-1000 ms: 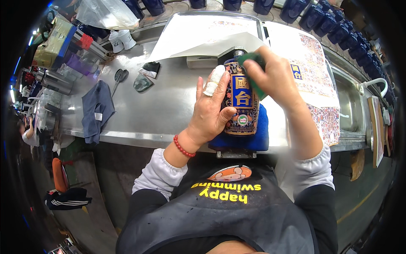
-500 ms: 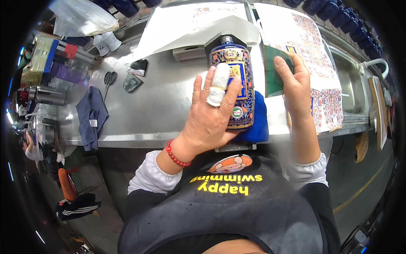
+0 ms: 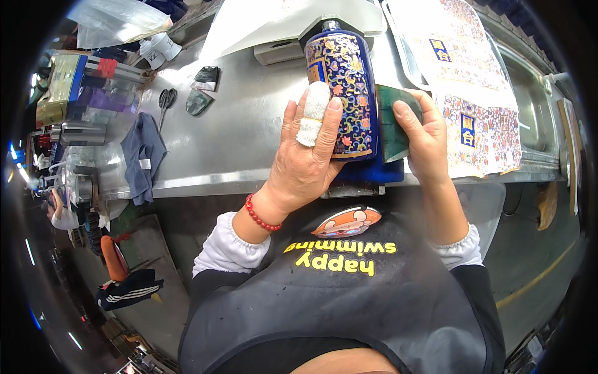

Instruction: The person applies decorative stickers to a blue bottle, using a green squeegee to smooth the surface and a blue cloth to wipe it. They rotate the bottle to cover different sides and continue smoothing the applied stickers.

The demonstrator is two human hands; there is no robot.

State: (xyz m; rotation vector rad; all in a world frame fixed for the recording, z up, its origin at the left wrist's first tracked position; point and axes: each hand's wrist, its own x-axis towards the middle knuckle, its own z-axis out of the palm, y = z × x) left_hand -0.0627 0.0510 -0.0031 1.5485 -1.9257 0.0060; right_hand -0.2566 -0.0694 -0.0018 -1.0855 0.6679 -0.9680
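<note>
Turned since earlier, the blue patterned bottle (image 3: 350, 93) lies between both hands (image 3: 302, 168).

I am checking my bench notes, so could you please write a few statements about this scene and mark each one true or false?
1. The left hand touches the bottle. True.
2. The scissors lie near the grey cloth. True.
3. The right hand holds the scissors. False: it holds a green sheet.
4. The red bracelet is on the right wrist. False: it is on the left wrist.
5. A white wrapping covers a finger of the left hand. True.
6. The bottle is plain white. False: it is blue with a flowery pattern.
</note>
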